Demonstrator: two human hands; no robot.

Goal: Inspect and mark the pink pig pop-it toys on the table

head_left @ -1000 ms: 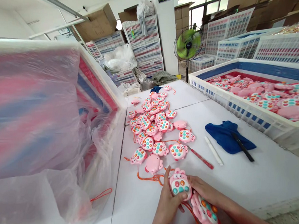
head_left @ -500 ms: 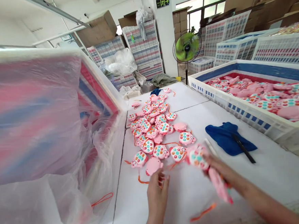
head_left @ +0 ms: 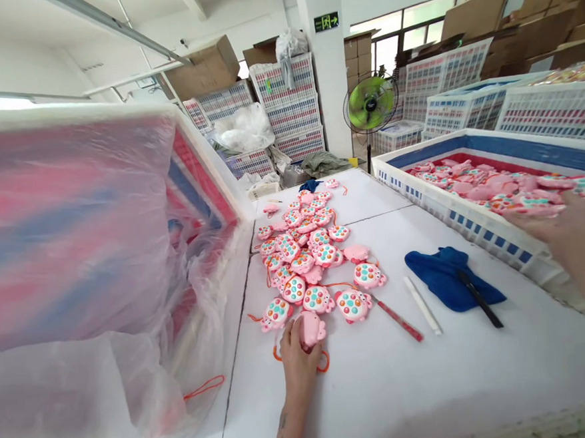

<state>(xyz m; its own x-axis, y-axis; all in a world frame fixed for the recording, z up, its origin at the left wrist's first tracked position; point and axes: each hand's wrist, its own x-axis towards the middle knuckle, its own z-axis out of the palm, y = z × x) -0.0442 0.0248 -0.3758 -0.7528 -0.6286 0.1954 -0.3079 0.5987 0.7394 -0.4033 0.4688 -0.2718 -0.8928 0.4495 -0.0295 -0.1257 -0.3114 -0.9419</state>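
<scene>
Left hand (head_left: 298, 350) pinched rounded pink plastic toy (head_left: 312, 327), near centre; I judged side grip, clear of thin orange cord (head_left: 326, 361), best. Right hand (head_left: 563, 225), over white plastic crate (head_left: 439, 199) at right: couldn't tell grip.

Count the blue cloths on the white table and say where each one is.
2. One blue cloth lies on the right, under a black tool; a smaller blue cloth lies at the far end, beyond most pink toys. Others may be hidden.
</scene>
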